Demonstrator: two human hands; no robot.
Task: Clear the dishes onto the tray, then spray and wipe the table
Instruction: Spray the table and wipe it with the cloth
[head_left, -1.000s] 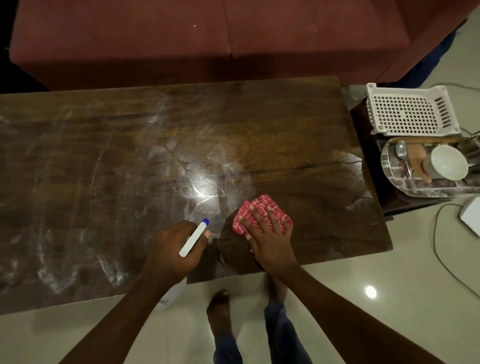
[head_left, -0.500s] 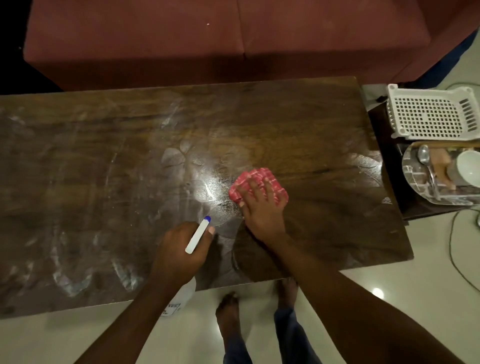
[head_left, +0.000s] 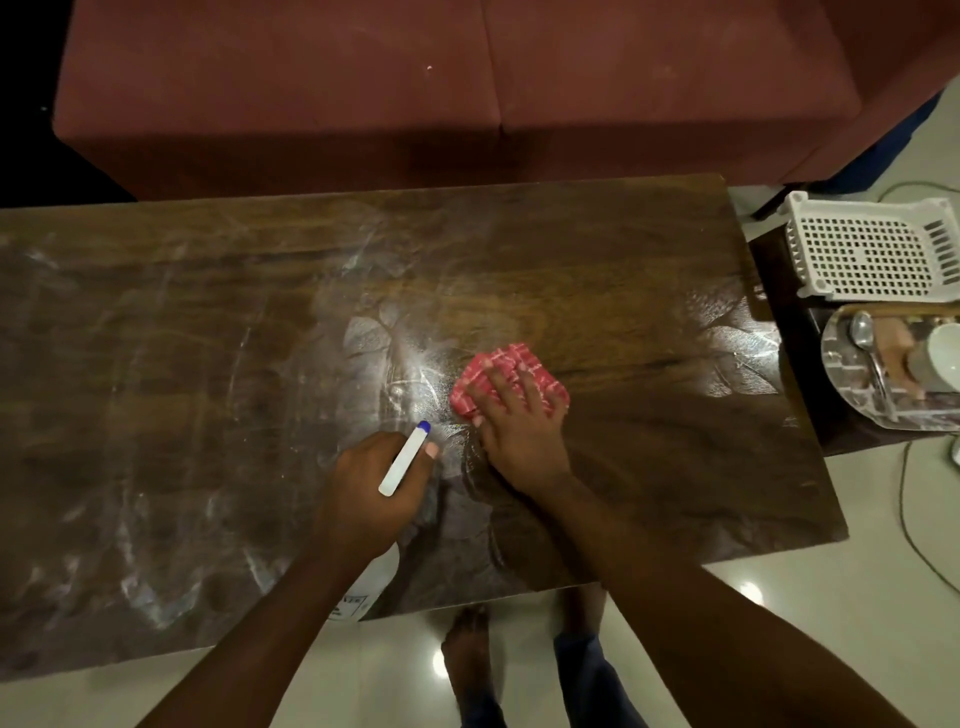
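A dark wooden table (head_left: 208, 395) streaked with wet smears fills the view. My right hand (head_left: 514, 431) presses flat on a folded red-and-white cloth (head_left: 506, 371) near the table's middle, fingers spread over it. My left hand (head_left: 371, 483) grips a white spray bottle (head_left: 404, 458) with a blue nozzle tip, held over the front part of the table just left of the cloth; the bottle's body shows under my wrist. A clear tray (head_left: 857, 395) at the right edge holds a spoon (head_left: 862, 332) and a white cup (head_left: 940, 358).
A red-brown sofa (head_left: 467, 88) runs along the table's far side. A white perforated basket (head_left: 872, 249) sits on a dark side table behind the tray. A cable lies on the tiled floor at the right. My bare feet stand at the table's front edge.
My right hand has slid the cloth away from me, from the front edge toward the table's middle. My left hand with the spray bottle has stayed in about the same place.
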